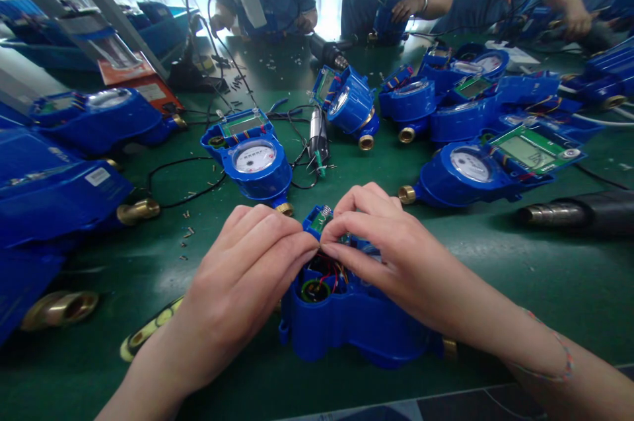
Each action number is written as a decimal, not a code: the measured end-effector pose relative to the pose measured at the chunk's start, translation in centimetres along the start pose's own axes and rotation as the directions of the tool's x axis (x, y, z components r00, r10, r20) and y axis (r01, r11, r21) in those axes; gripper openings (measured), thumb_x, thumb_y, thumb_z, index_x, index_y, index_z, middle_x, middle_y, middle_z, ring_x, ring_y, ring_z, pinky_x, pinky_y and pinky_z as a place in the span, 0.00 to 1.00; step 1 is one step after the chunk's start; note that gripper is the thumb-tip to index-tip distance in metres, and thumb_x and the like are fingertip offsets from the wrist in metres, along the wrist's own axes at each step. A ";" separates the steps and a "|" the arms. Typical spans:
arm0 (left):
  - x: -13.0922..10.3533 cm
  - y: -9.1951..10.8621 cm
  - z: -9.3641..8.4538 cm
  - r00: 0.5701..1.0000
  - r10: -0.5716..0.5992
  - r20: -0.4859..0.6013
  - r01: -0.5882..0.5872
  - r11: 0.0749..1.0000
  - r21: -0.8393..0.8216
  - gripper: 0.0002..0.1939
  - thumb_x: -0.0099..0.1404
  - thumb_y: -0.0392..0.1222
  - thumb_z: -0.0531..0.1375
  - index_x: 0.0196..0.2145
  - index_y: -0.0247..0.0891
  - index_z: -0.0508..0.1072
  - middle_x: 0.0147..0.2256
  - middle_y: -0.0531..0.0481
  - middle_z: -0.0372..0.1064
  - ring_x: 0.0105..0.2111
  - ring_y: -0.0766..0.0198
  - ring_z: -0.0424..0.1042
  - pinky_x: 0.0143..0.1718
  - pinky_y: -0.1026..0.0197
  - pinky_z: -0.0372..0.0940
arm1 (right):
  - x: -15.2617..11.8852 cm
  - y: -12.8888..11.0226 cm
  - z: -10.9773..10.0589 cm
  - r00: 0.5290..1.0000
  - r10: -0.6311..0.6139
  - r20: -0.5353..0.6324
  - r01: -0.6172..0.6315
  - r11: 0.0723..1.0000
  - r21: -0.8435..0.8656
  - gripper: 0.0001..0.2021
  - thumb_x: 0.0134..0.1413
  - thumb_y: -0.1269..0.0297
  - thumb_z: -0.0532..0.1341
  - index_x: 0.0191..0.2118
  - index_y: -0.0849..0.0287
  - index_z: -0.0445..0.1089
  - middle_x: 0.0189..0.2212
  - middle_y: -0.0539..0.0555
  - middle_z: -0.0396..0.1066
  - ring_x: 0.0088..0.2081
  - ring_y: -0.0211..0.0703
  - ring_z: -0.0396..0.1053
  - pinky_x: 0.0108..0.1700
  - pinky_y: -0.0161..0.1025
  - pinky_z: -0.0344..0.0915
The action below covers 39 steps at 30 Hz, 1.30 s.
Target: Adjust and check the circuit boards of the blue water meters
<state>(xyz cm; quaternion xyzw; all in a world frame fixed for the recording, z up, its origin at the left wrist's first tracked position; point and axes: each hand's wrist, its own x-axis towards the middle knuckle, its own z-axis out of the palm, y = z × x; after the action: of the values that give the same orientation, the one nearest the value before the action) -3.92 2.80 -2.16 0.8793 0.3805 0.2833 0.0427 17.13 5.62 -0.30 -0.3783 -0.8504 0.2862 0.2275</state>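
Observation:
A blue water meter (356, 325) lies on the green table in front of me, its electronics housing uncovered. Inside the housing show red, black and yellow wires (339, 275) and a round black part with a green rim (316, 290). Over the housing my left hand (252, 266) has its fingers pinched together, their tips meeting those of my right hand (379, 236). The right thumb and forefinger are pinched too. Whatever sits between the fingertips is too small to make out. Just behind them a green circuit board (317, 219) with a spring shows partly.
Another open meter (255, 160) stands behind my left hand, and one (465, 166) lies at right. An electric screwdriver (317, 133) and small screws (187, 232) lie on the table. A heat gun nozzle (555, 214) points in from the right. Co-workers sit opposite.

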 end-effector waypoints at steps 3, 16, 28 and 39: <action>0.0 0.0 0.1 1.000 0.008 0.013 -0.008 1.000 0.019 0.12 0.66 0.27 0.60 0.47 0.35 0.68 0.43 0.47 0.67 0.44 0.62 0.65 0.49 0.55 0.60 | 0.0 0.0 0.0 1.000 0.004 0.017 -0.004 1.000 0.013 0.04 0.65 0.69 0.61 0.36 0.58 0.70 0.39 0.52 0.66 0.45 0.44 0.61 0.45 0.43 0.56; 0.3 -0.3 0.1 1.000 0.025 -0.013 -0.025 0.999 -0.031 0.10 0.66 0.27 0.60 0.44 0.35 0.69 0.40 0.49 0.68 0.40 0.64 0.65 0.45 0.57 0.61 | -0.1 0.1 -0.4 0.999 0.017 0.048 -0.018 0.999 0.027 0.04 0.65 0.69 0.60 0.37 0.58 0.70 0.39 0.51 0.65 0.45 0.43 0.60 0.45 0.42 0.55; 0.3 -0.6 0.1 1.000 -0.003 0.011 0.005 0.992 -0.124 0.10 0.66 0.27 0.59 0.44 0.36 0.69 0.40 0.49 0.68 0.40 0.64 0.65 0.45 0.59 0.62 | 0.1 0.1 -0.3 0.998 0.017 0.061 -0.020 0.999 0.046 0.04 0.65 0.69 0.60 0.37 0.59 0.71 0.39 0.52 0.65 0.45 0.44 0.60 0.44 0.43 0.55; 0.2 -1.4 -0.7 0.990 -0.108 0.090 0.121 0.979 -0.167 0.06 0.68 0.35 0.59 0.42 0.41 0.73 0.40 0.50 0.66 0.42 0.63 0.66 0.43 0.61 0.62 | 0.3 0.6 -0.5 0.999 -0.001 0.043 -0.004 0.991 0.136 0.05 0.66 0.68 0.59 0.39 0.59 0.72 0.40 0.52 0.69 0.45 0.43 0.64 0.46 0.41 0.61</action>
<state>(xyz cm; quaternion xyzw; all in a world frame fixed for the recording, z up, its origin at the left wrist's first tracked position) -5.13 3.81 -1.89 0.8596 0.4026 0.2767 0.1498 17.53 6.35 -0.29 -0.3563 -0.8333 0.3520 0.2342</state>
